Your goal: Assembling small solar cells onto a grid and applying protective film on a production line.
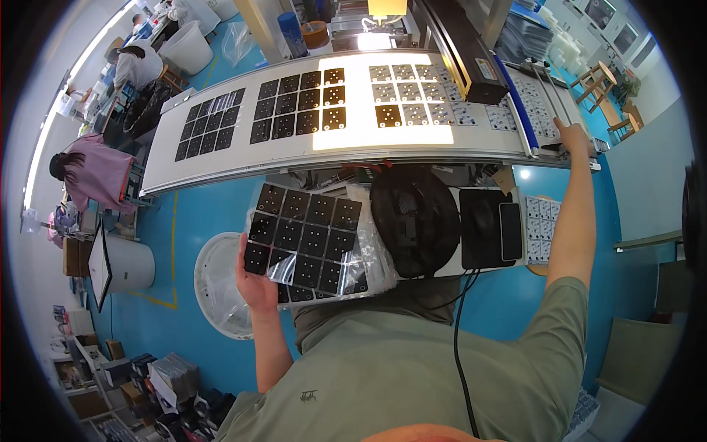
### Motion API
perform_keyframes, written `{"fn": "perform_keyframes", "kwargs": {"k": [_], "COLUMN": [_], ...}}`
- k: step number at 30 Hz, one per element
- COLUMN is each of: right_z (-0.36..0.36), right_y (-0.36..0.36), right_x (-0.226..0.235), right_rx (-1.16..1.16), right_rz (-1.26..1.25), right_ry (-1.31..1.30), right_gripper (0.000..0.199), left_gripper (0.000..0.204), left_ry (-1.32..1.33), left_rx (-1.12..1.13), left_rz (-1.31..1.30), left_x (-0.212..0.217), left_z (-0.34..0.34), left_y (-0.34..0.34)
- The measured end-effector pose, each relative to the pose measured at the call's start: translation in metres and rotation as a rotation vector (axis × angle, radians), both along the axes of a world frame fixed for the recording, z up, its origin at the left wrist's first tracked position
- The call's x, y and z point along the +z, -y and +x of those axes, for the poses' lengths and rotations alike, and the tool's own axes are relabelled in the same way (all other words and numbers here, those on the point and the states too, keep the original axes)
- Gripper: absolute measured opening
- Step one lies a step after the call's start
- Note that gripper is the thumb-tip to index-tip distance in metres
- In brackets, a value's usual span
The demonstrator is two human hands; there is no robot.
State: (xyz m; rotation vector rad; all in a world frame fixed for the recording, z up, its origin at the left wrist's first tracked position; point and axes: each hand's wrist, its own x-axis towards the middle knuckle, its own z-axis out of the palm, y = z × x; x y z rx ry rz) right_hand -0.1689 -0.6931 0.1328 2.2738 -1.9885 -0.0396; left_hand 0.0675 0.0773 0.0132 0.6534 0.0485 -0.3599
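My left hand (258, 291) grips the lower left edge of a clear sheet of black squares (303, 234) marked with small white dots. It is tilted above a stack of clear plastic sheets (372, 258) on my lap side. My right hand (574, 138) reaches to the right end of the long white conveyor bed (243, 158), one finger stretched toward a pale patterned sheet (541, 110) beside a thin metal bar. Its other fingers are mostly hidden. More black-square sheets (298, 103) lie along the bed, some under bright light.
A black fan (414, 221), a black pad (479, 228) and a phone (510, 232) are before me. A dark beam (471, 66) and blue roller (521, 110) cross the bed. A white bin (221, 287) stands left; a cable (460, 339) crosses my shirt. People sit at far left.
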Motion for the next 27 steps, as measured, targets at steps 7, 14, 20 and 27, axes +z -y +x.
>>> {"fn": "perform_keyframes", "kwargs": {"k": [7,14,20,27], "right_z": [-0.009,-0.009,-0.001,-0.008], "right_y": [0.018,0.020,0.003,0.014], "right_x": [-0.009,-0.010,-0.002,-0.003], "right_rx": [0.022,0.015,-0.006,0.026], "right_rz": [0.058,0.046,0.010,0.098], "right_ry": [0.049,0.039,0.010,0.053], "right_gripper": [0.093,0.092,0.082,0.092], "left_gripper": [0.053,0.053,0.053,0.053], "left_ry": [-0.007,0.017,0.029,0.039], "left_rx": [-0.001,-0.009,-0.004,0.001], "left_rz": [-0.003,-0.001,0.019,0.045], "left_x": [0.004,-0.002,-0.001,-0.002], "left_z": [-0.001,0.000,0.000,0.000], "left_y": [0.002,-0.001,0.000,0.000]}}
